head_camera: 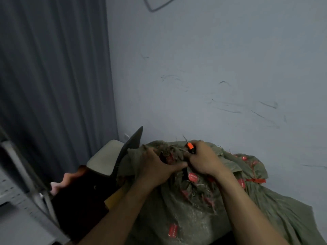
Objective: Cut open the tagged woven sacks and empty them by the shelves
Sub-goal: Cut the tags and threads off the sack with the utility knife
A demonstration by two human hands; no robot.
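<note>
Against a scuffed grey wall (212,68), beside a grey curtain (53,68), the olive-green woven sack with red tags (203,209) lies slumped — the left hand (157,167) bunches its frayed mouth taut while the right hand (203,160) grips an orange-and-black cutter (190,147), apparently slicing it open.

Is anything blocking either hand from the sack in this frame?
Nothing visible. The left hand grips the bunched top of the sack, and the right hand holds an orange cutter at the same spot. Both hands are in direct contact with the fabric.
</note>
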